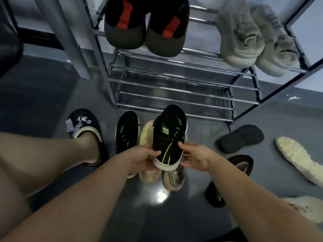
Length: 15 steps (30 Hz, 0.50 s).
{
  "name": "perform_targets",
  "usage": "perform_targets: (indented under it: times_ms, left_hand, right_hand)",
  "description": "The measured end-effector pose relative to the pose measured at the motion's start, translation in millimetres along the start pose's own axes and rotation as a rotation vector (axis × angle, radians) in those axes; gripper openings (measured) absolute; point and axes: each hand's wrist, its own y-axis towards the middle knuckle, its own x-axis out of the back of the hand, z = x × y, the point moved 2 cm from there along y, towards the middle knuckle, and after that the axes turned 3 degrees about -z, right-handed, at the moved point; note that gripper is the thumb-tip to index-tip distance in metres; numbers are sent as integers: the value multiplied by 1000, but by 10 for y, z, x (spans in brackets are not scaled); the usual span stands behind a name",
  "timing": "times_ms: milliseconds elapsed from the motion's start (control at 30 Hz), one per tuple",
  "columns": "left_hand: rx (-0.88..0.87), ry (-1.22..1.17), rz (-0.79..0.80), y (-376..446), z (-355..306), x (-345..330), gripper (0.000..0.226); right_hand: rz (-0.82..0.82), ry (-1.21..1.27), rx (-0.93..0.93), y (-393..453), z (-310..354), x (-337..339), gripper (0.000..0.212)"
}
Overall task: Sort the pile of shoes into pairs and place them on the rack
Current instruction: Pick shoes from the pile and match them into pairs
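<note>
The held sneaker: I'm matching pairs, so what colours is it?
Black sneaker with green stripes, white sole; head view.

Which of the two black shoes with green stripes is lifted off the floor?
The black green-striped shoe held between both hands; its mate lies on the floor to its left.

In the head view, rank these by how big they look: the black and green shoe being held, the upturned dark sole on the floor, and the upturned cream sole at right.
1. Upturned cream sole, longest.
2. Black and green shoe that both hands hold, though nearness to the camera flatters it.
3. Upturned dark sole, smallest.
</note>
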Motion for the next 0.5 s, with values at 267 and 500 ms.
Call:
perform_targets:
  times_ms: [267, 500]
  left_hand:
    - [16, -21, -229, 25, 297, 496, 53]
    - [-174, 385, -914, 197, 424, 1072, 50]
  right_hand:
    - [-7, -79, 36, 296, -324, -447, 47]
    - [-170, -352, 135, 525, -519, -460, 47]
